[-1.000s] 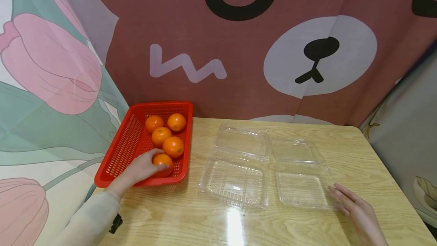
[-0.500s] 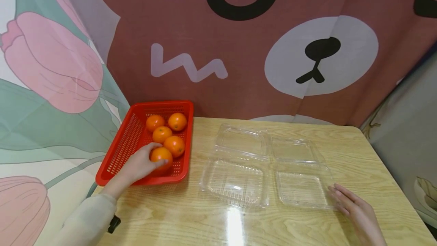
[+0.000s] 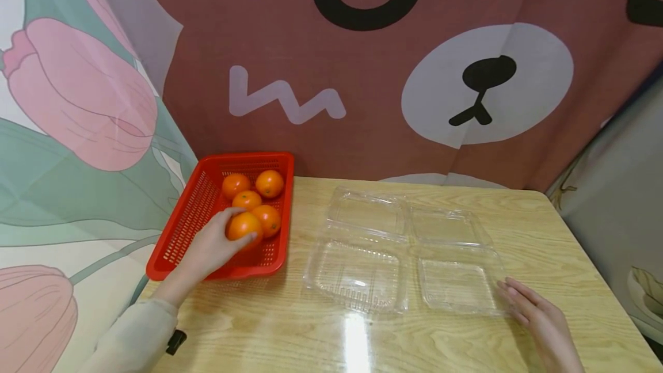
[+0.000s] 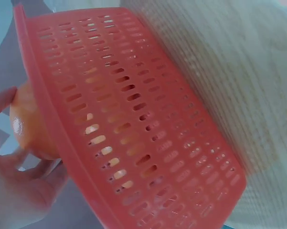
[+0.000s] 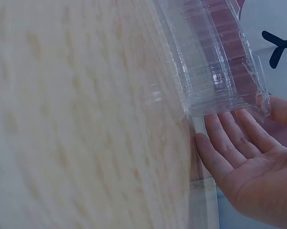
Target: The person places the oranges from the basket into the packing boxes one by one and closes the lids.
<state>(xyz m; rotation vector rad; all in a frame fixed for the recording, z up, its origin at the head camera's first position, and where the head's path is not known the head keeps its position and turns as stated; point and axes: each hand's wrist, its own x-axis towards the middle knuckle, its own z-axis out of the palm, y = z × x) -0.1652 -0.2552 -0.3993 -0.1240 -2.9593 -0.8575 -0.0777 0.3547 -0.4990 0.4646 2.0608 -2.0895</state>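
My left hand (image 3: 209, 249) holds an orange (image 3: 243, 228), thumb on the near side and fingers round the far side. In the left wrist view this orange (image 4: 31, 121) shows above the rim of the red plastic basket (image 4: 52, 119). Several other oranges (image 3: 270, 183) lie in the basket behind it. My right hand (image 3: 541, 318) is at the right edge of a clear plastic clamshell box (image 3: 458, 284), lid laid open. Seen from the right wrist, its loosely extended fingers (image 5: 243, 143) are right at the box's side (image 5: 217, 71).
A second, larger clear clamshell box (image 3: 357, 275) lies open between the basket and the right box. All stand on a wood-grain table (image 3: 290, 327). A printed bear cloth (image 3: 362, 102) hangs behind the table, with a flowered cloth (image 3: 88, 96) at left.
My left hand has lifted the orange up from among the others and slightly away, so it now overlaps the neighbouring orange. My right hand has stayed by the clear box.
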